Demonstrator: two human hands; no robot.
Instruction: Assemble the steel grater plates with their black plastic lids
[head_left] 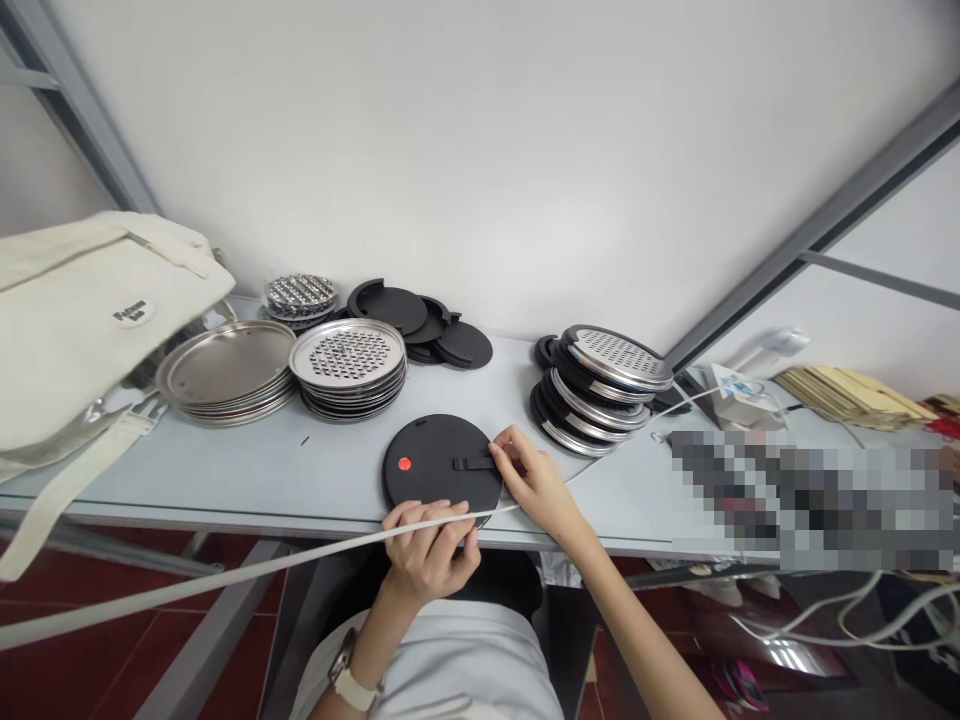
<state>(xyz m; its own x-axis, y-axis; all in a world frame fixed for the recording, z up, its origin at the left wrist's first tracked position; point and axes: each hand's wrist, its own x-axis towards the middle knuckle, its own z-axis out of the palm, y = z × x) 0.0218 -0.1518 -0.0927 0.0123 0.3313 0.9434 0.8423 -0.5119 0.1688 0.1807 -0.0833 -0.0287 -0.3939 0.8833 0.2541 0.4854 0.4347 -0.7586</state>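
A round black disc (435, 445) with an orange-red sticker and a narrow dark clip (474, 463) lies at the table's front edge. My left hand (429, 550) grips its near rim, fingers curled over the top and thumb lower down. At the right rim, my right hand (529, 478) pinches the outer end of the clip between thumb and forefinger. What lies under the disc is hidden. A white cable (300, 562) runs slantwise in front of my left fingers and on below my right hand.
Stacked metal plates (229, 365) and grater discs (349, 355) stand at the left, near a cream bag (90, 320). Behind lie loose black discs (465, 345). To the right are stacked black-rimmed graters (600, 385), a white box (739, 398) and yellowish packets (851, 397).
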